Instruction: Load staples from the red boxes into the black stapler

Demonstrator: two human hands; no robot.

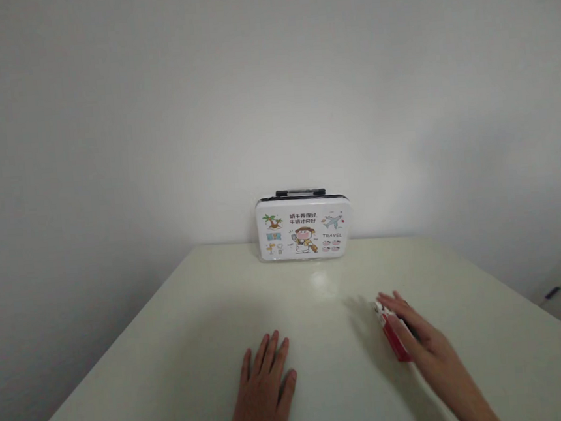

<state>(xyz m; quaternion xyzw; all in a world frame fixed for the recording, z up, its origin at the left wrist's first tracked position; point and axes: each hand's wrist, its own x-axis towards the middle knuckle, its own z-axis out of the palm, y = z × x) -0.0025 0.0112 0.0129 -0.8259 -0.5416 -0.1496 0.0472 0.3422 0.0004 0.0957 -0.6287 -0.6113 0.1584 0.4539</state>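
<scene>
My left hand [261, 395] lies flat on the pale table at the front, fingers stretched out and a little apart, with nothing in it. To the right, my right hand [430, 345] is closed around a small red-and-white box [395, 343], thumb on the near side and fingers behind. The hand partly covers the box, and I cannot tell whether its lower end touches the table. A shadow falls to the left of that hand.
A white carry case [282, 229] with a black handle and cartoon travel prints stands upright at the table's [209, 289] back edge, against the grey wall [290, 92]. A thin cable with a dark piece [553, 292] shows beyond the table's right edge.
</scene>
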